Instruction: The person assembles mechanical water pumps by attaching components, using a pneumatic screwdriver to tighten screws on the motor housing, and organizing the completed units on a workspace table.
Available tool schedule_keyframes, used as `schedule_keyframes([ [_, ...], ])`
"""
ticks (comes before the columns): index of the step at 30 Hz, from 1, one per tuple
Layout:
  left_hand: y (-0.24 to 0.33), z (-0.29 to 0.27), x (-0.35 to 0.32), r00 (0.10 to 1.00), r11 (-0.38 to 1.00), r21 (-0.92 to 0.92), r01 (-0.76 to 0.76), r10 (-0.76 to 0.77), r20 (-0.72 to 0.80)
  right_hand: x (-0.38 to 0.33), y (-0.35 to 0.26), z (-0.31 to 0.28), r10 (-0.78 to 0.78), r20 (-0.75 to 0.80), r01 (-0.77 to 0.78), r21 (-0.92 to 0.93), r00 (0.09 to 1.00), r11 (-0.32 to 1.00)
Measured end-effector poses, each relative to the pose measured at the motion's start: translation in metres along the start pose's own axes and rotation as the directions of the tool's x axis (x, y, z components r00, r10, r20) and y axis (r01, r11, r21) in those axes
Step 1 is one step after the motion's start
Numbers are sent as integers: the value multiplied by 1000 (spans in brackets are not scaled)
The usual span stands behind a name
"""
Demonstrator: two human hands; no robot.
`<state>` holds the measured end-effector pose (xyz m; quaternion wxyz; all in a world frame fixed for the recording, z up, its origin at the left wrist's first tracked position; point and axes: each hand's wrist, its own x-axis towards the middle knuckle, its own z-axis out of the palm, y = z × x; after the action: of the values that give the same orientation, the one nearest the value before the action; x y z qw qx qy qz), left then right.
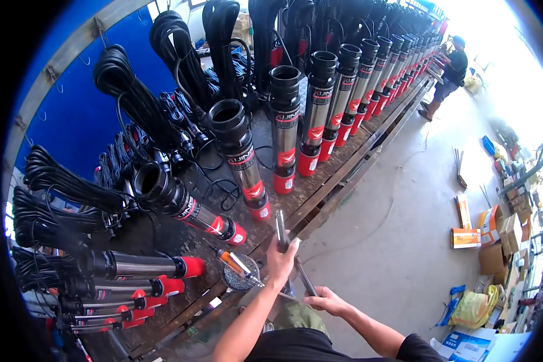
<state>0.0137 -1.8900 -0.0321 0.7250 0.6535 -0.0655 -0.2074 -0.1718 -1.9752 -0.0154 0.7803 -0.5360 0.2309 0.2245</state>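
Grey metal, head view: our left hand (281,260) grips a bar (282,230), our right hand (327,301) a lower length (305,277), perhaps the same piece. A careless swing could topple the steel cylinder (245,172) just beyond them on the counter (312,194).

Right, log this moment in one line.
left hand: gripping grey metal bar | right hand: gripping grey metal bar, possibly same | nearby: upright steel-and-red cylinders

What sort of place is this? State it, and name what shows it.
Probably an assembly workshop, perhaps for pumps: a long workbench carries a row of steel-and-black cylinders with red ends, with bundled black cables behind them.
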Motion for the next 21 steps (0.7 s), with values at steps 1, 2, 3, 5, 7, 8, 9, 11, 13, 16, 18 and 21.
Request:
schedule_keyframes([
  [1,1,1,-2,999,999,-13,41,-41,25,-2,-3,-2,9,-7,-8,119,1000,993],
  [2,18,5,-4,995,996,-27,83,-82,51,0,-1,-6,-39,-37,43,123,999,991],
  [3,21,8,-1,1000,999,47,17,-18,11,3,4,-12,-86,-68,94,125,994,988],
  [5,26,9,3,991,973,205,-106,120,-56,20,20,-26,-251,-234,222,-142,939,965],
  [7,-14,-6,19,986,929,367,38,24,-162,53,35,-52,-426,-430,187,-494,796,849],
  [8,-18,-10,21,973,912,345,219,-181,-142,68,31,-62,-483,-514,101,-604,709,791],
  [9,-26,-11,22,945,909,259,327,-310,-105,89,32,-75,-515,-576,63,-625,635,778],
  [11,-46,-7,25,838,828,129,546,-540,-77,121,29,-95,-547,-667,-11,-639,506,769],
  [13,-89,-7,43,859,854,88,512,-508,-63,141,16,-102,-587,-692,36,-633,420,773],
  [16,-126,-2,81,938,918,257,302,-237,-253,138,11,-89,-574,-689,98,-599,442,795],
  [18,-103,45,93,945,924,229,307,-267,-189,118,20,-103,-576,-735,98,-584,358,806],
  [21,-160,35,126,934,854,379,357,-314,-173,98,33,-80,-561,-724,128,-562,402,817],
])
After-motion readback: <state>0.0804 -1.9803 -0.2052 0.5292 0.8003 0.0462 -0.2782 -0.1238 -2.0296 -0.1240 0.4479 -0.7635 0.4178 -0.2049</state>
